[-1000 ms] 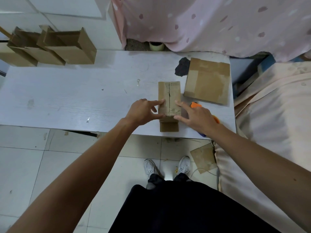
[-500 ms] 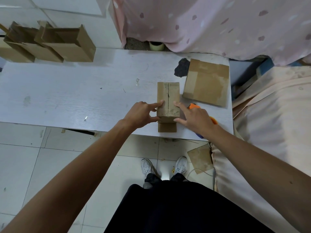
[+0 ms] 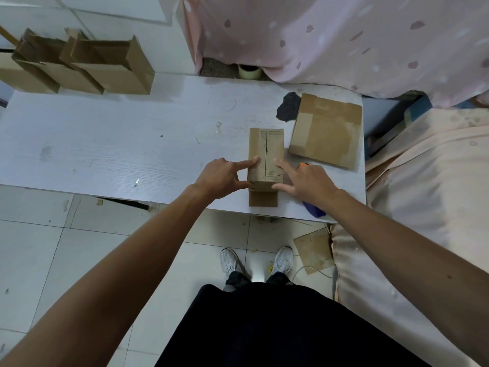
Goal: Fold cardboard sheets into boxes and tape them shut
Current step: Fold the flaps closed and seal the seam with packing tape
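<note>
Left hand first on my feed: its index finger is stretched straight across the top of the box, the tip pressing the left top flap just beside the centre seam. The thumb lies against the box's near face. The remaining fingers are loosely tucked under, and nothing is clasped. My read is a flat press rather than a grip.

The right hand mirrors it. Its index finger runs straight onto the right top flap beside the seam, its thumb touches the near face, and its other fingers are relaxed and spread.

The two top flaps meet along that seam, closed, with no tape that I can make out. The box stands on the table close to the near edge, toward the right end. A loose flap sticks out from its near side and lies flat on the table, reaching almost to the edge.

Under the right hand and wrist lies an orange and blue tool, mostly hidden, so I cannot tell what it is.

A flat cardboard sheet lies near the far right corner, just beside the box. Three open boxes stand in a row at the far left corner. A tape roll sits beyond the far edge, under the hem of a pink cloth. A cardboard scrap lies on the floor below the near right corner.
</note>
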